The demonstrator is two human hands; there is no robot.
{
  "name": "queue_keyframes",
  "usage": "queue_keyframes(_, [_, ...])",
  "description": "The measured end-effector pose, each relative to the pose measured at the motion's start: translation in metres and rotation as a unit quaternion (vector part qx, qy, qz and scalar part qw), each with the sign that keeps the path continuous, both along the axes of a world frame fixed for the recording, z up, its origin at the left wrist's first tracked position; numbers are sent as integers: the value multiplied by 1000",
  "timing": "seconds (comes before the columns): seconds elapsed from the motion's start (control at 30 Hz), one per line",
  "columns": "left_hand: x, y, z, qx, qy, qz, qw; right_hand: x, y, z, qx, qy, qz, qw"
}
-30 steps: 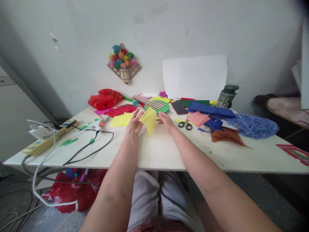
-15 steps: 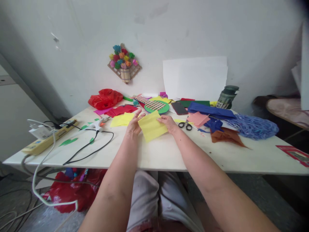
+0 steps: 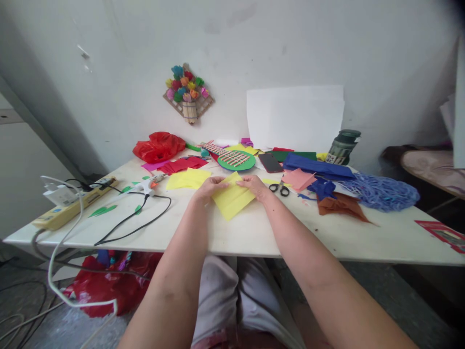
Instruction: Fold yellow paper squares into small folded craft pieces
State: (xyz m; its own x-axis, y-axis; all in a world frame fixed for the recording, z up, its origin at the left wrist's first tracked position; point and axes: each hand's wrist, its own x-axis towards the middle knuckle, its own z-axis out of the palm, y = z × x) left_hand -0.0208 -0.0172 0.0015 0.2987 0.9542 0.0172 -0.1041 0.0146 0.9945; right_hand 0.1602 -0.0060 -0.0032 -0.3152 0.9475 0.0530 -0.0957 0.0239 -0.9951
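A yellow paper square (image 3: 232, 198) lies tilted on the white table (image 3: 254, 232) in front of me. My left hand (image 3: 208, 189) grips its upper left corner and my right hand (image 3: 255, 186) grips its upper right edge, fingertips nearly meeting at the top. A second yellow sheet (image 3: 186, 179) lies flat just left of my left hand. Black-handled scissors (image 3: 279, 187) rest just right of my right hand.
A glue gun (image 3: 150, 183) with a black cord and a power strip (image 3: 72, 206) sit on the left. Red paper (image 3: 181, 165), a woven green disc (image 3: 235, 159), a phone (image 3: 270, 162), blue, pink and brown papers and a dark bottle (image 3: 341, 145) crowd the back and right.
The yellow square went from hanging upright in my left hand to being held by both hands and lowered flat onto the table. My left fingers folded down onto it.
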Motion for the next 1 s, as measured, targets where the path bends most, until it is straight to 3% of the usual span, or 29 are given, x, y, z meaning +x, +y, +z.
queue_keyframes(0.1, [1,0,-3,5,47,37,998,1,1,-2,-11,3,19,1000])
queue_keyframes(0.3, [0,3,-4,20,18,60,998,1,5,-5,-7,15,4,1000])
queue_keyframes(0.43, [-2,5,-6,5,11,50,999,2,6,-2,-12,16,-5,1000])
queue_keyframes(0.73, [-3,0,0,-33,33,-17,999,10,5,-2,-21,-7,55,998])
queue_keyframes(1.0, [0,-1,-1,-16,33,-10,999,9,2,3,-32,22,32,999])
